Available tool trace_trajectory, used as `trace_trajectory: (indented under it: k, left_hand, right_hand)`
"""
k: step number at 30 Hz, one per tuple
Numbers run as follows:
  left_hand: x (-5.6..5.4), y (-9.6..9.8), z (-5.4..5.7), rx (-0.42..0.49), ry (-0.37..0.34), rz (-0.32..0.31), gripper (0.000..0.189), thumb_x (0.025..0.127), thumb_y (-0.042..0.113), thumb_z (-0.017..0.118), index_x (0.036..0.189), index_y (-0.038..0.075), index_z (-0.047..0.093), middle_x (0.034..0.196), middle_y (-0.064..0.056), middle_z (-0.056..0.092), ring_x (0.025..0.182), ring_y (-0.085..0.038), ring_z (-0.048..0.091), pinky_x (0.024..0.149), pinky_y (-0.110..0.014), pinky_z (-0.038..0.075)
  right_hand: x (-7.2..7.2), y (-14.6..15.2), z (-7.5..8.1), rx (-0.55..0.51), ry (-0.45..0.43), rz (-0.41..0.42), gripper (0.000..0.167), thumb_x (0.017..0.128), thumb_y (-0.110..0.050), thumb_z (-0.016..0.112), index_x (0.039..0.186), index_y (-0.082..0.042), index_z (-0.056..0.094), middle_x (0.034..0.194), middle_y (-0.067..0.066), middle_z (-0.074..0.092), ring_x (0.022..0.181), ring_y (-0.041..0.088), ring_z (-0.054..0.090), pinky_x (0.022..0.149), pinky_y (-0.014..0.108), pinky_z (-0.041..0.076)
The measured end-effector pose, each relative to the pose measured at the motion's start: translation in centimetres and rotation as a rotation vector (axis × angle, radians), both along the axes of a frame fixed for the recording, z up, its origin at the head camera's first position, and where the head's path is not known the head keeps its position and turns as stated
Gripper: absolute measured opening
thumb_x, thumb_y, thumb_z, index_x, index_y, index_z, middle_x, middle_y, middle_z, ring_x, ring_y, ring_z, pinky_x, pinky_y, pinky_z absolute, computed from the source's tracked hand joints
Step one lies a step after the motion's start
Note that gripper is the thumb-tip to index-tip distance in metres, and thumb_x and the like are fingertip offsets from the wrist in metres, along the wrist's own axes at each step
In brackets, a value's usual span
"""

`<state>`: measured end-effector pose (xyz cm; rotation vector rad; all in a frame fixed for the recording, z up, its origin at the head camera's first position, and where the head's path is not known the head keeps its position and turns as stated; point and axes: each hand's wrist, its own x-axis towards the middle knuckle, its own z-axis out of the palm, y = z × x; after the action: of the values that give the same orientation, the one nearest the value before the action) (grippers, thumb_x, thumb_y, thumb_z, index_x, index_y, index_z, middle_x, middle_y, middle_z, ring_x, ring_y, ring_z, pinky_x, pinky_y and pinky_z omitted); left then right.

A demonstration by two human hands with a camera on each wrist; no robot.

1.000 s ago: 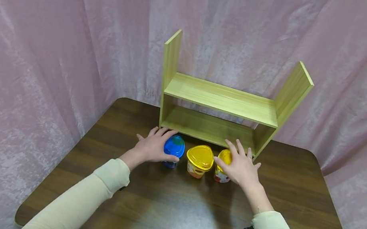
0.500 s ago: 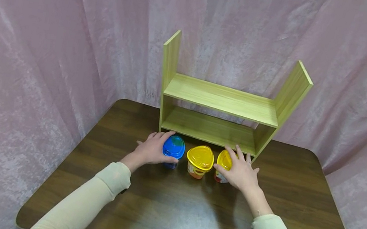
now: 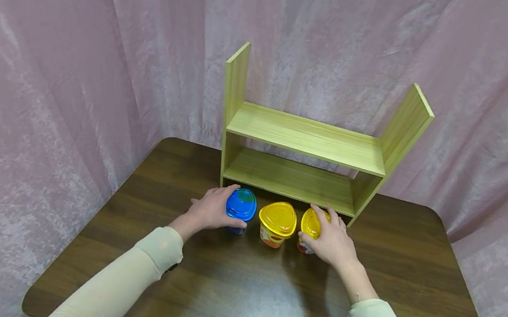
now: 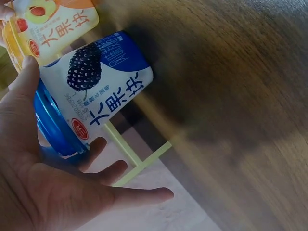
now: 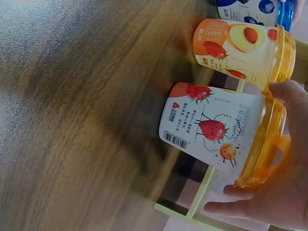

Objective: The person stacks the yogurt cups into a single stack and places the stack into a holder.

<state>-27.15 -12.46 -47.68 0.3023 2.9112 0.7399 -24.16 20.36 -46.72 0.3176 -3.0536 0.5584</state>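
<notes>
Three lidded yogurt cups stand in a row on the table. My left hand (image 3: 210,211) holds the left cup, with its blue lid (image 3: 241,205), between thumb and fingers. A blackberry is printed on this blue-lidded yogurt cup (image 4: 98,82) in the left wrist view. At the row's right end my right hand (image 3: 334,243) grips a yellow-lidded yogurt cup (image 3: 311,223) by its lid. Strawberries show on that yellow-lidded cup (image 5: 207,127) in the right wrist view. Between the hands, the middle yogurt cup (image 3: 277,217), also with a yellow lid, is untouched.
Right behind the cups stands a light wooden two-tier shelf (image 3: 308,137) with upright side panels. The dark wooden table (image 3: 151,287) extends to both sides and toward me. Pink curtains (image 3: 325,36) hang behind the shelf and along both sides.
Both hands have closed in on the outer cups; their spread fingers have drawn in round the lids. The cups stay about where they were.
</notes>
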Motion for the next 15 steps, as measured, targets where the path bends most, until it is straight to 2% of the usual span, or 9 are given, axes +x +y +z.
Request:
trace_trajectory:
  k: [5, 10, 12, 15]
  left_hand:
    - [-0.15, 0.16, -0.25, 0.025, 0.014, 0.007, 0.105, 0.072, 0.063, 0.083, 0.155, 0.022, 0.034, 0.148, -0.015, 0.049, 0.136, -0.041, 0.041, 0.098, -0.083, 0.027]
    - [-0.03, 0.32, -0.4, 0.107, 0.002, 0.006, 0.103, 0.073, 0.055, 0.087, 0.155, 0.017, 0.035, 0.144, -0.014, 0.052, 0.126, -0.037, 0.052, 0.101, -0.064, 0.044]
    - [-0.02, 0.31, -0.59, 0.136, 0.0, 0.009, 0.103, 0.074, 0.052, 0.088, 0.155, 0.017, 0.034, 0.145, -0.014, 0.051, 0.125, -0.035, 0.054, 0.101, -0.057, 0.047]
    - [0.1, 0.26, -0.81, 0.168, 0.0, 0.016, 0.103, 0.074, 0.049, 0.089, 0.155, 0.017, 0.034, 0.147, -0.013, 0.05, 0.124, -0.035, 0.055, 0.102, -0.055, 0.047]
  right_hand:
    - [-0.1, 0.13, -0.2, -0.034, 0.0, 0.009, 0.083, 0.088, -0.045, 0.074, 0.156, -0.018, 0.035, 0.153, 0.029, 0.032, 0.132, 0.057, 0.038, 0.086, 0.071, 0.048]
    - [-0.24, 0.22, -0.38, -0.061, -0.026, -0.007, 0.086, 0.086, -0.045, 0.076, 0.157, -0.02, 0.035, 0.15, 0.03, 0.035, 0.122, 0.055, 0.047, 0.082, 0.067, 0.05]
    - [-0.29, 0.16, -0.4, -0.072, -0.022, -0.007, 0.086, 0.085, -0.044, 0.077, 0.156, -0.019, 0.036, 0.146, 0.031, 0.037, 0.117, 0.054, 0.05, 0.081, 0.065, 0.051]
    - [-0.33, 0.09, -0.41, -0.086, -0.011, -0.001, 0.085, 0.085, -0.042, 0.078, 0.155, -0.016, 0.038, 0.141, 0.033, 0.04, 0.111, 0.053, 0.053, 0.081, 0.063, 0.051]
